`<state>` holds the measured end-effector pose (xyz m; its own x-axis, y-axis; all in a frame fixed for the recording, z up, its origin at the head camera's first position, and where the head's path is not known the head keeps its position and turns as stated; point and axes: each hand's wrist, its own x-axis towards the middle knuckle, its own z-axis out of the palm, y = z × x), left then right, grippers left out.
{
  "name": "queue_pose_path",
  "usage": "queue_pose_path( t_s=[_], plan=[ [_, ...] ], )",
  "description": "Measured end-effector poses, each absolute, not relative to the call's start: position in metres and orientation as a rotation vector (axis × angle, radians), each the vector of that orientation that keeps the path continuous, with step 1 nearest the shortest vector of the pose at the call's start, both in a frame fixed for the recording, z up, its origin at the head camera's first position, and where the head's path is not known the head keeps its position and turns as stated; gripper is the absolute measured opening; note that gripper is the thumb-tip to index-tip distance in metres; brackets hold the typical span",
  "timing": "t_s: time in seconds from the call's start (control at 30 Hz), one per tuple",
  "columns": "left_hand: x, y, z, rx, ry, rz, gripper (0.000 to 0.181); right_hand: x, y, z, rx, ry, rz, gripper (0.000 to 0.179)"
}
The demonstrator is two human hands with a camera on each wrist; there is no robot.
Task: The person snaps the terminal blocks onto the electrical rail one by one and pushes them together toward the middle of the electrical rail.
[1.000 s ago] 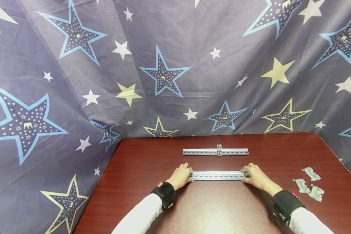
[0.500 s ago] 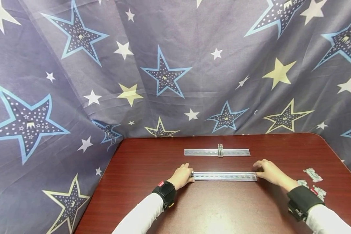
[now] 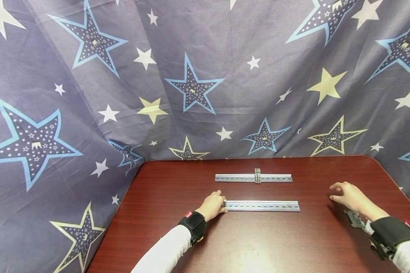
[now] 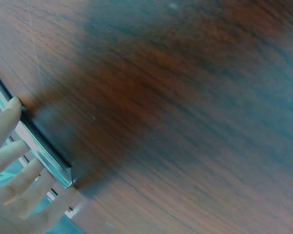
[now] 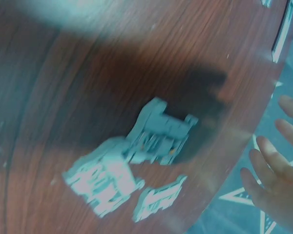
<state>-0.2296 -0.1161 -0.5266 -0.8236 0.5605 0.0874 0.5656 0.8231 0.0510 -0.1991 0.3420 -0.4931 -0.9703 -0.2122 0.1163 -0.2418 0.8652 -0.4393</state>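
A slotted metal DIN rail (image 3: 263, 206) lies crosswise on the table. My left hand (image 3: 212, 205) grips its left end; in the left wrist view the thumb is on one side of the rail (image 4: 49, 158) and the fingers are on the other. My right hand (image 3: 353, 199), fingers relaxed and apart, is over the right part of the table and holds nothing. Beneath its wrist are grey DIN-rail terminal blocks (image 3: 354, 219), partly hidden by the arm. The right wrist view shows three loose blocks (image 5: 161, 134) lying flat, two of them touching or overlapping.
A second DIN rail (image 3: 235, 178) lies farther back, parallel to the first, with several thin terminal blocks (image 3: 257, 176) standing on it near its middle. Behind the dark red wooden table (image 3: 177, 178) hangs a star-patterned cloth (image 3: 205, 129).
My right hand has let go of the rail's right end and moved right, over the loose terminal blocks. The left hand has kept its grip at the left end.
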Motion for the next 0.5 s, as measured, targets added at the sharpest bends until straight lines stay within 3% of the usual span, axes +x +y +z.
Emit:
queue_pose_path(
  t_s=[0.5],
  plan=[
    [-0.229,-0.115,-0.526,-0.913,-2.93,-0.111,0.027,-0.189,0.386,-0.5,0.169,-3.018,0.696,0.03]
  ],
)
